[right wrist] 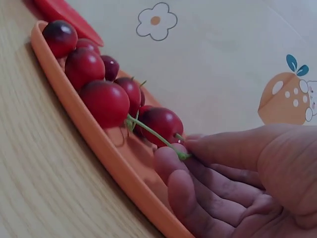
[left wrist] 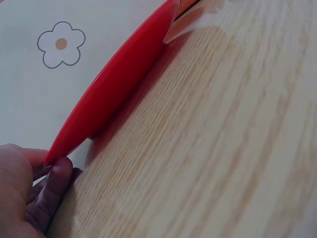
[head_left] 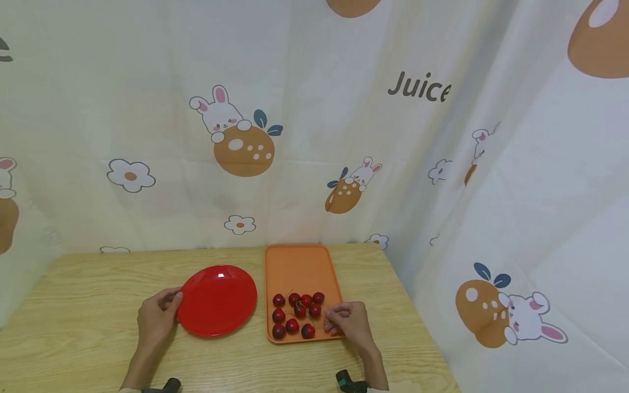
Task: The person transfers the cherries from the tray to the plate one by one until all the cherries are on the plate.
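My left hand pinches the left rim of a glossy red plate between thumb and fingers. Beneath that rim, the thumb shows in the left wrist view. To the plate's right lies an orange tray with several dark red cherries gathered in its near half. At the tray's right edge, my right hand has thumb and forefinger tips together at a green cherry stem. The cherries' bodies rest in the tray, and another cherry sits right beside the thumb tip.
Plate and tray stand side by side on a wood-grain table. A pale printed curtain rises behind the table and along its right side. The tray has a low raised rim. Dark wrist mounts sit on both forearms.
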Tool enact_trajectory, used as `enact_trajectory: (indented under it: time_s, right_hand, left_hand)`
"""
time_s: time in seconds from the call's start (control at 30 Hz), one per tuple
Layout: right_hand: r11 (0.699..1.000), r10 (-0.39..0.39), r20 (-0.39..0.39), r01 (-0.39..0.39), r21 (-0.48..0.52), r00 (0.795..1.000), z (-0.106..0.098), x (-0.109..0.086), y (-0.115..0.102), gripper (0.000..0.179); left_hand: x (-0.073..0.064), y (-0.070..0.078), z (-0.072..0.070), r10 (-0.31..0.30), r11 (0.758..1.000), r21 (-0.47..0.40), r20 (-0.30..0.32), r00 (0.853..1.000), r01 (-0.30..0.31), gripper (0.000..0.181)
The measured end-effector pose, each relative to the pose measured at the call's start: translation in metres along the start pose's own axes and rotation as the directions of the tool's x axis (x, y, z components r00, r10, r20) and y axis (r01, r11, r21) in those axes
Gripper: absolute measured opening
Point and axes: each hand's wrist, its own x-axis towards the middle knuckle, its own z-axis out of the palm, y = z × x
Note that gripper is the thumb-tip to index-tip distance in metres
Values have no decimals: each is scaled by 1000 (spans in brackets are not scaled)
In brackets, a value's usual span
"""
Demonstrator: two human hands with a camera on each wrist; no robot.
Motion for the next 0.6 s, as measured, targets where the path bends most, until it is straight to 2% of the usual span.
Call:
enact_trajectory:
  time_s: [0.2, 0.6]
  right_hand:
    - [993, 54, -28, -50, 106, 998, -1, 2, 3, 24]
    - [969, 161, -57, -147, 196, 985, -3, 1, 1, 28]
  left_hand:
    - [-1, 0, 0, -4, 1000, 8, -5, 1000, 4, 24]
    - [-2, 0, 0, -16, 1000, 3, 7, 1000, 16, 25]
